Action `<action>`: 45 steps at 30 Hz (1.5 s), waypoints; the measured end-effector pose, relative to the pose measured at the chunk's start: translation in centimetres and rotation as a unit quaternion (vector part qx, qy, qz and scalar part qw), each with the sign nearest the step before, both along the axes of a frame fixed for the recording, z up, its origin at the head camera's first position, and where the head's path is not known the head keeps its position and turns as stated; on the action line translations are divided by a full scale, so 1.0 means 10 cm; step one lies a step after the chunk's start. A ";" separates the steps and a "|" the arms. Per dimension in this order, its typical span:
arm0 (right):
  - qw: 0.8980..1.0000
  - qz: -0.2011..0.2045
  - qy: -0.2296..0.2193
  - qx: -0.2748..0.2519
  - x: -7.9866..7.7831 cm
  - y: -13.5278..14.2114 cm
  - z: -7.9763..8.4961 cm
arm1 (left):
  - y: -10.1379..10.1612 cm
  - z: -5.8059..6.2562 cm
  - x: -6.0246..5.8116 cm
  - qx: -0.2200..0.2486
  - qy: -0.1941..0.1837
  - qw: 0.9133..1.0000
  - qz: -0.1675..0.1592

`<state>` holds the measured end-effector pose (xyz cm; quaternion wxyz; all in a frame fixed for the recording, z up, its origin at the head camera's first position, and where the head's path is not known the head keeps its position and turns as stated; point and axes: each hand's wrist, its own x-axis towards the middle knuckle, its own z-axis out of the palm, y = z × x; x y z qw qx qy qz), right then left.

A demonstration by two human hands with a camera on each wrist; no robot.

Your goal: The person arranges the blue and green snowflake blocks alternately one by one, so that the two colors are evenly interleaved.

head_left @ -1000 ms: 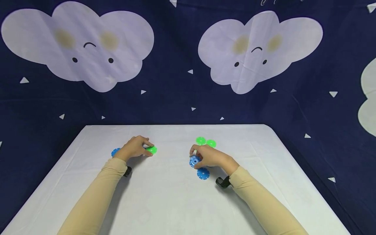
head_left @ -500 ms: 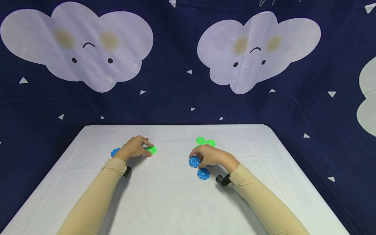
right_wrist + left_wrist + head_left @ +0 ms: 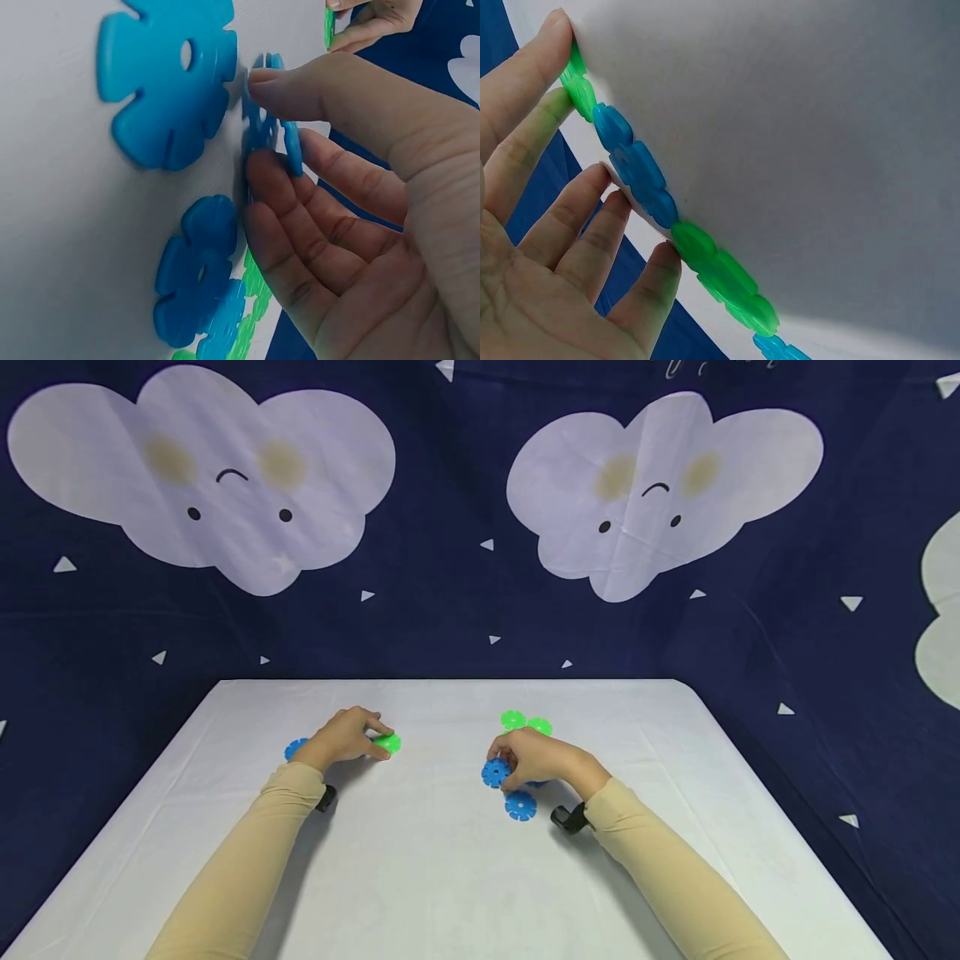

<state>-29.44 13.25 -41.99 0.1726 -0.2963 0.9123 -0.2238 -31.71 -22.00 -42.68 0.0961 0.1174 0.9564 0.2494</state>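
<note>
My left hand [image 3: 348, 735] pinches a green notched plastic snowflake disc [image 3: 390, 743] between thumb and index finger at the left. In the left wrist view its other fingers are spread along a row with a blue disc [image 3: 636, 165] and another green disc [image 3: 724, 277]. At the middle right, my right hand [image 3: 536, 756] pinches a blue disc [image 3: 496, 772] between thumb and fingers. The right wrist view shows one blue disc on edge [image 3: 293, 148] at the fingers and another [image 3: 259, 124] beside the thumb. A loose blue disc [image 3: 520, 806] lies just below that hand.
Green discs [image 3: 513, 719] lie beyond my right hand, partly hidden by it. Another blue disc [image 3: 195, 262] rests by its fingers. A blue disc [image 3: 295, 748] shows left of my left wrist. The white table [image 3: 450, 877] ends at a dark blue cloud-patterned cloth [image 3: 435, 635].
The blue disc in my right hand has tilted, and that hand's fingers have shifted slightly around it. My left hand stays in place on the green disc.
</note>
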 end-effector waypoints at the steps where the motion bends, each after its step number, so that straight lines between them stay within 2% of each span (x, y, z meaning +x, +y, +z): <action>1: 1.000 0.000 -0.001 -0.004 -0.01 -0.01 -0.01 | 0.00 0.00 0.00 -0.001 0.001 1.000 0.000; 10: 0.999 0.005 0.023 -0.041 -0.14 -0.18 0.01 | -0.02 -0.01 0.01 0.007 0.000 1.000 0.006; 16: 0.998 -0.004 0.049 -0.041 -0.23 -0.34 0.00 | -0.01 -0.02 0.01 0.006 -0.001 1.000 0.008; 27: 0.996 -0.020 0.065 -0.049 -0.36 -0.64 -0.04 | -0.01 -0.05 -0.03 0.001 0.006 1.000 0.006; 34: 0.996 -0.039 0.056 -0.056 -0.42 -0.85 -0.07 | -0.01 -0.04 -0.01 0.004 0.008 1.000 0.011; 45: 0.994 -0.074 0.033 -0.076 -0.51 -1.11 -0.24 | 0.01 -0.04 -0.01 0.005 0.004 1.000 0.013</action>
